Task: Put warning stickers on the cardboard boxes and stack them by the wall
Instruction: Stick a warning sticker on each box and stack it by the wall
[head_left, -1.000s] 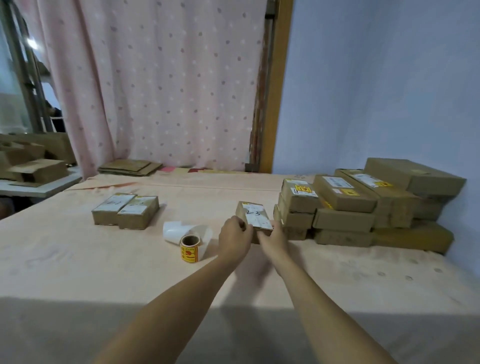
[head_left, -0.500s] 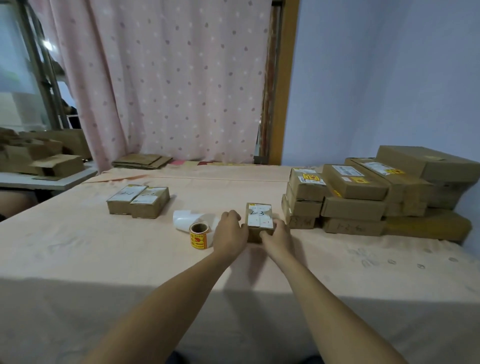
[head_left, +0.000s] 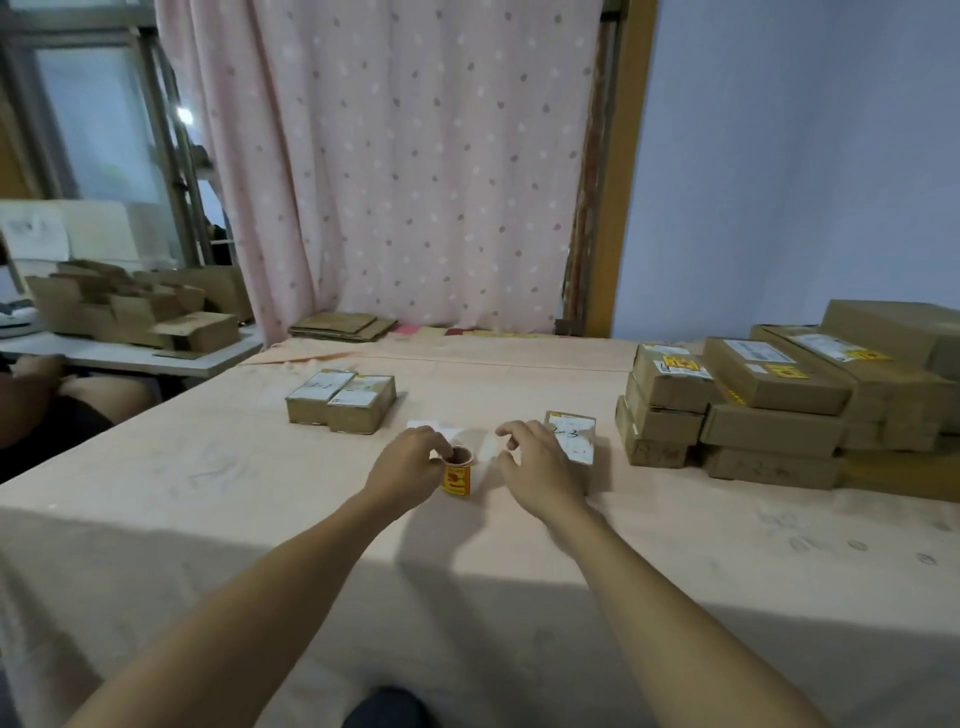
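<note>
Left grip (head_left: 410, 460) pinches the sticker roll (head_left: 457, 475) at centre frame, likely steadying it; right grip (head_left: 540, 467), fingers apart, hovers ready to peel.

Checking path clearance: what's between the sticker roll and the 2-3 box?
Head view: the right hand hovers there, plus white backing paper beside the roll.

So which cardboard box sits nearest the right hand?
The lone box marked 2-3, directly beside the right hand; the pair of boxes lies farther left, and the stack stands by the wall.
</note>
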